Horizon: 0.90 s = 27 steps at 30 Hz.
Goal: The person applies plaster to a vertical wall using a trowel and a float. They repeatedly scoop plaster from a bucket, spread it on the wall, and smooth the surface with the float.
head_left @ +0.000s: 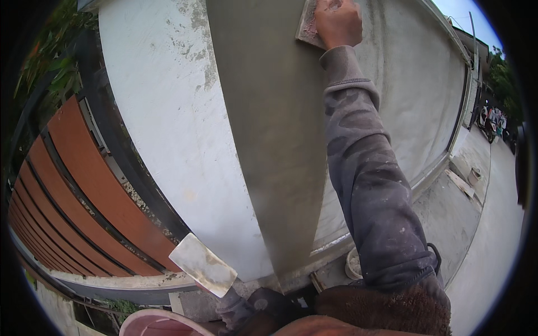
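Observation:
At the top, my right hand [340, 25] is closed around a plastering float [308, 28], whose flat face lies against the wall. It is over a dark grey strip of wet-looking plaster [266, 123] running down the wall between a white-painted section [162, 106] and a lighter grey section [420, 84]. At the lower left, my left hand [206, 289] is mostly hidden beneath a pale rectangular board [203, 264] with greyish smears. The board is tilted and appears to be held from underneath. Dust and pale spots mark my right sleeve.
A pink tub [162, 325] stands at the bottom edge, left of centre. Near the wall's foot is a white bucket [354, 264], partly behind my right arm. An orange slatted fence [106, 185] lies left. Along the right runs a pavement [493, 207], with parked motorbikes [486, 124] farther off.

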Motion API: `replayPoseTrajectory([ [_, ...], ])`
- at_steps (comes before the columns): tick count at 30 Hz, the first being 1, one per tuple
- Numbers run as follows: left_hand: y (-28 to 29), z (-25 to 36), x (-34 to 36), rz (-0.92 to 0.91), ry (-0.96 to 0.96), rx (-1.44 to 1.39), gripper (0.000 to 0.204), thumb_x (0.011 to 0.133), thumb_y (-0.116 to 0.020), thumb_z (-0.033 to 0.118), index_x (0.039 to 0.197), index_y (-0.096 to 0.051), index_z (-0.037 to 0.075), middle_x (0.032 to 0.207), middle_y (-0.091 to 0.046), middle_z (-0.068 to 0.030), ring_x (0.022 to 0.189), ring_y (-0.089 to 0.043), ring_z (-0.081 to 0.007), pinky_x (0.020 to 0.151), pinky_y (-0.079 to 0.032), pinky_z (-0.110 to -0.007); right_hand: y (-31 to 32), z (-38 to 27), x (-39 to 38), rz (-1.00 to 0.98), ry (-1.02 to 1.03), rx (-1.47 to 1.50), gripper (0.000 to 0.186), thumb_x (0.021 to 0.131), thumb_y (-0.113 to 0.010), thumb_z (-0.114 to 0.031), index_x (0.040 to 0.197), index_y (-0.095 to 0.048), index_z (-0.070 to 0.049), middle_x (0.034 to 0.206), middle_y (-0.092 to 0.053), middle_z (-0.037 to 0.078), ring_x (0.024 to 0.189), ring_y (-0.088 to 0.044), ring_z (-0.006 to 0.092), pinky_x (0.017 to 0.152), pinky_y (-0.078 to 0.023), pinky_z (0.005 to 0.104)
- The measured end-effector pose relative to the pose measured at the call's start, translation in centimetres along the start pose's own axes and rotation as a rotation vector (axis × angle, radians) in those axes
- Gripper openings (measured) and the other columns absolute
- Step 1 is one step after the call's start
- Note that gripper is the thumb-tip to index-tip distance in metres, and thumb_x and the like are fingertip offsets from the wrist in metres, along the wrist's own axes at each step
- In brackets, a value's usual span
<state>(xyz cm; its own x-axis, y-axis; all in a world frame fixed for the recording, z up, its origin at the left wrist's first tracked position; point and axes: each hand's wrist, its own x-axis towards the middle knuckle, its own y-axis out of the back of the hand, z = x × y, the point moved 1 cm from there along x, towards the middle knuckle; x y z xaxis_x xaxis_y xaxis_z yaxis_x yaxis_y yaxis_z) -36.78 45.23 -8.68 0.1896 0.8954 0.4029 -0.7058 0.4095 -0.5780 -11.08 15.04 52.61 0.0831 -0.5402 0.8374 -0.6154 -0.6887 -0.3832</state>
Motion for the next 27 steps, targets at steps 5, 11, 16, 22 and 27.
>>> replayPoseTrajectory([
  [5,-1.7,-0.1,-0.1,-0.005,-0.001,-0.015,0.068,0.103,-0.047,0.034,0.162,-0.024,0.010,0.165,-0.031,-0.0130,0.150,-0.033,-0.0337,0.124,-0.030,-0.048,0.2,-6.0,-6.1,-0.163,0.251,0.062,0.028,0.091,-0.068,-0.032,0.117,-0.070,-0.023,0.110,-0.065,0.006,0.088,-0.071,0.0328,0.076,-0.058,0.0478],
  [11,-1.5,0.8,-0.1,0.008,-0.002,-0.015,0.069,0.102,-0.049,0.033,0.162,-0.024,0.009,0.164,-0.031,-0.0133,0.150,-0.033,-0.0340,0.124,-0.030,-0.049,10.4,3.4,-25.6,-0.575,0.490,0.191,0.032,0.083,-0.072,-0.015,0.114,-0.071,-0.018,0.100,-0.061,0.004,0.073,-0.072,0.0189,0.051,-0.058,0.0333],
  [16,0.7,3.2,0.1,0.049,-0.044,0.055,0.070,0.102,-0.051,0.032,0.162,-0.024,0.008,0.164,-0.032,-0.0137,0.150,-0.034,-0.0342,0.124,-0.029,-0.049,3.9,-6.1,-11.1,-0.193,0.334,0.348,0.029,0.087,-0.071,-0.022,0.116,-0.070,-0.019,0.105,-0.060,0.009,0.073,-0.072,0.0308,0.061,-0.060,0.0439],
  [22,-3.3,1.6,-1.2,0.003,0.005,0.010,0.071,0.101,-0.053,0.031,0.161,-0.025,0.007,0.164,-0.032,-0.0141,0.149,-0.035,-0.0344,0.124,-0.029,-0.049,-4.0,-12.3,2.4,-0.297,0.438,0.136,0.028,0.095,-0.057,-0.028,0.114,-0.072,-0.013,0.120,-0.066,0.020,0.103,-0.068,0.0408,0.089,-0.056,0.0504],
  [27,-1.1,4.4,0.2,0.061,-0.060,0.054,0.071,0.100,-0.054,0.030,0.161,-0.025,0.006,0.163,-0.033,-0.0144,0.149,-0.035,-0.0347,0.124,-0.029,-0.050,2.7,-6.4,-17.3,-0.371,0.333,0.202,0.032,0.082,-0.072,-0.023,0.114,-0.074,-0.027,0.096,-0.060,0.003,0.072,-0.070,0.0255,0.056,-0.057,0.0422],
])
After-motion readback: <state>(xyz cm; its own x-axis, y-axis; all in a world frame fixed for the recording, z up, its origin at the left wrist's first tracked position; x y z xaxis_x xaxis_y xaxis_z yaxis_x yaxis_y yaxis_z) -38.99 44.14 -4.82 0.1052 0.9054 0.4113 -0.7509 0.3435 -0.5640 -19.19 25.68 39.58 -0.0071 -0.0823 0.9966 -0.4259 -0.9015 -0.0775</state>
